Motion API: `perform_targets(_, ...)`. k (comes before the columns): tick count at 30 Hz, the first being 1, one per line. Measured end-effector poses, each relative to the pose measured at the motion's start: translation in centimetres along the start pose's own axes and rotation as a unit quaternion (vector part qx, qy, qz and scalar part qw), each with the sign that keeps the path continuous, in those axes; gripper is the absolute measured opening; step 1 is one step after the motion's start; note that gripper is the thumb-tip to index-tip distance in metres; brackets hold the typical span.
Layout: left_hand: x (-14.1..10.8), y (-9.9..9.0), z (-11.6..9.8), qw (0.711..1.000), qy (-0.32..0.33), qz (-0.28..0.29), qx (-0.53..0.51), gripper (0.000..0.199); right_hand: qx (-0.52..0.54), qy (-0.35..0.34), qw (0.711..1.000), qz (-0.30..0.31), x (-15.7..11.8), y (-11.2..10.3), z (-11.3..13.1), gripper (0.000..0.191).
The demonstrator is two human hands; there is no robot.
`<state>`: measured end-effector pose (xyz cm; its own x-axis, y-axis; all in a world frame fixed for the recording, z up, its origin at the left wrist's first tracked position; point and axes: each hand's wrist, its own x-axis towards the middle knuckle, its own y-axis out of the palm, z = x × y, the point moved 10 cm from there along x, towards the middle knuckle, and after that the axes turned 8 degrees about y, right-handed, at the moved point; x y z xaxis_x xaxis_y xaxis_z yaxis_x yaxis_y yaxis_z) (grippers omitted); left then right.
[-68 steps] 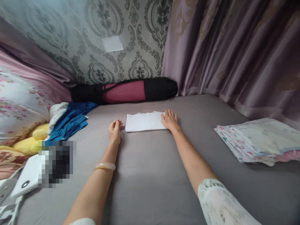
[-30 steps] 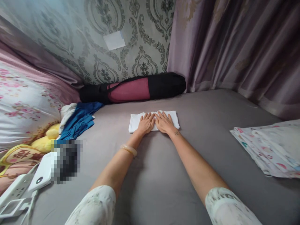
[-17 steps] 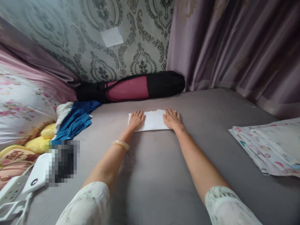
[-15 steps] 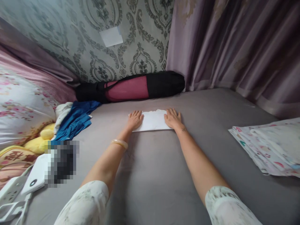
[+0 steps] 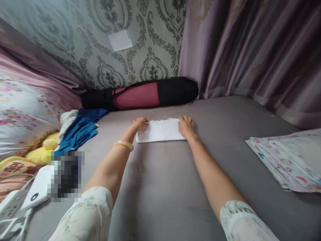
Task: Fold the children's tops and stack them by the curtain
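A white folded cloth (image 5: 162,130) lies flat as a wide strip on the grey bed sheet (image 5: 160,187), its far edge uneven. My left hand (image 5: 141,123) is at the cloth's far left corner, fingers curled in and closed on its edge. At the right end, my right hand (image 5: 186,126) has its fingers bent and closed over the cloth's edge. A pale bangle (image 5: 124,145) is round my left wrist.
Behind the cloth a black and pink long bag (image 5: 140,94) lies along the wall. Blue clothing (image 5: 81,129), a yellow plush (image 5: 38,155) and a white device (image 5: 40,184) with cables are left. Folded patterned fabric (image 5: 288,160) lies right.
My left hand has moved slightly left and its spread fingers have curled onto the cloth's corner. My right hand's fingers have bent over the right edge.
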<state>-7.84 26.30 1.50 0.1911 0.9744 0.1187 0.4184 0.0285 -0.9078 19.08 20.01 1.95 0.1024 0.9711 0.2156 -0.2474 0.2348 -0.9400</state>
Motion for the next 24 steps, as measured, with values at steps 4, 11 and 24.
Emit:
perform_targets(4, -0.7, -0.1, -0.7, 0.998, -0.021, 0.029, 0.046, 0.011, -0.005, -0.004, 1.0, -0.01, 0.1, -0.3, 0.1, 0.038)
perform_targets(11, -3.3, -2.4, -2.8, 0.995, 0.004, 0.037, 0.087, 0.023, 0.02, -0.035, 0.999, -0.017, 0.3, -1.9, 0.3, 0.028)
perform_targets(24, -9.5, -12.6, -7.4, 0.973, 0.121, -0.175, 0.091, 0.029, 0.103, -0.158, 0.978, -0.092, -3.0, -11.9, 2.0, 0.025)
